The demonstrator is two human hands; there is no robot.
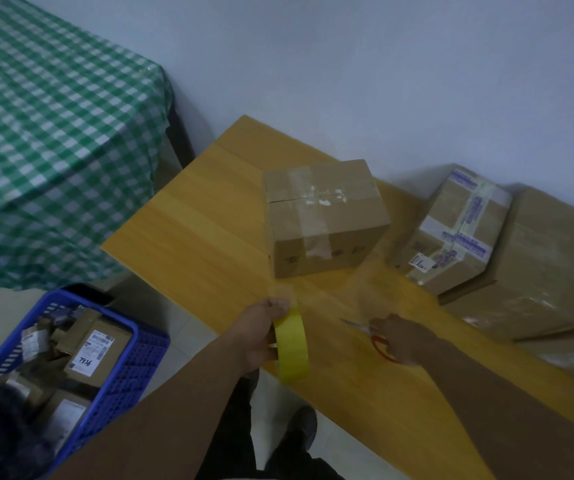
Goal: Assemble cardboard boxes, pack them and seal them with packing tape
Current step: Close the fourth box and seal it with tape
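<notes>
I count three boxes on the table (202, 237). One box (323, 216) stands alone near the middle, shut, with clear tape crossed over its top. A second box (451, 233), wrapped in printed tape and bearing a small label, sits to the right, and it touches the third and biggest box (541, 268) at the far right. My left hand (261, 337) grips the one tape roll (292, 344), a yellow one. My fingers curl through its core and hold it upright over the near edge of the table. My right hand (403, 341) is closed round the red handles of the one pair of scissors (375, 339). The blades point left, low over the wood between the roll and my wrist, though I cannot tell whether they touch it. On the floor to the left stands one blue basket (133, 368), heaped with labelled parcels too jumbled to count. Beyond it, far left, is a green checked cloth (53, 133).
</notes>
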